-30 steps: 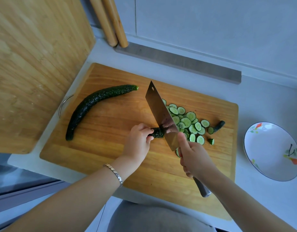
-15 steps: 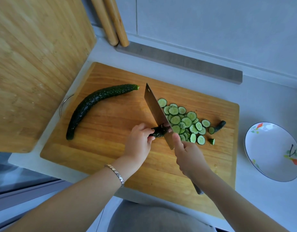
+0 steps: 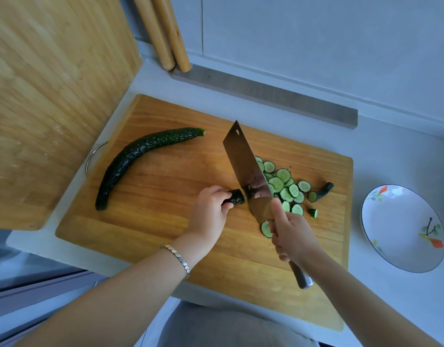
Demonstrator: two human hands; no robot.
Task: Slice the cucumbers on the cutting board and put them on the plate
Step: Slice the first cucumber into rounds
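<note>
- Your left hand (image 3: pixel 210 209) pinches the short cucumber stub (image 3: pixel 237 197) with curled fingers, near the middle of the cutting board (image 3: pixel 165 221). Little of the stub shows past the fingertips. Hazard: the next stroke could catch them. Keep them tucked back from the cut face.
- Your right hand (image 3: pixel 291 236) is wrapped around the handle of the knife (image 3: pixel 248 171), with the forefinger laid up along the blade. The blade stands just at 3 o'clock of the stub, tip pointing to 12 o'clock. Hazard: a finger resting on the steel can slide toward the edge under force.
- The stub is round and short. It is likely to roll or tip under the blade and give an uneven cut.
- The cut slices (image 3: pixel 283 186) lie heaped at 3 o'clock of the blade, on the board. One slice lies partly under your right hand. Hazard: slices may cling to the blade or be swept off the board's edge.
- The whole cucumber (image 3: pixel 140 161) lies uncut at 9 o'clock on the board. It is curved and will probably rock when pressed.
- The plate (image 3: pixel 401 221) stands on the counter at 3 o'clock of the board, apart from it. It holds no cucumber; only its painted pattern shows. Hazard: slices carried across may drop into the gap.
</note>
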